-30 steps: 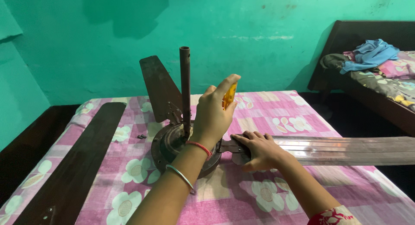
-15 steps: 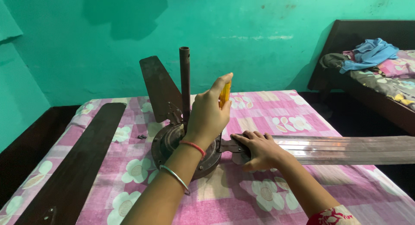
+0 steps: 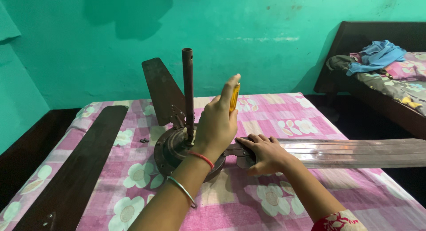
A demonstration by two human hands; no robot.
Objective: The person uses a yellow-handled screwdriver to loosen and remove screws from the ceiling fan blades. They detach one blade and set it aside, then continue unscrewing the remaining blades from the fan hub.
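Gripping a yellow-handled screwdriver [image 3: 234, 98] upright, the left hand [image 3: 217, 124] should stay vertical while the right hand [image 3: 262, 153] lies open, pinning the right fan blade [image 3: 355, 152] on the bed.

screwdriver handle [image 3: 234, 98]: yellow, in the left hand [image 3: 216, 124]
left wrist: red thread band and a silver bangle [image 3: 182, 190]
fan motor [image 3: 175, 146] under the left hand: dark brown
blade [image 3: 355, 152] under the right hand [image 3: 262, 153]: brown, pale sheen
loose blade [image 3: 75, 169] left of both hands: dark brown
bedsheet [image 3: 248, 200] beneath the hands: pink checks with white flowers
wall [image 3: 266, 36] beyond the hands: teal green
right sleeve [image 3: 339, 222]: red and white print
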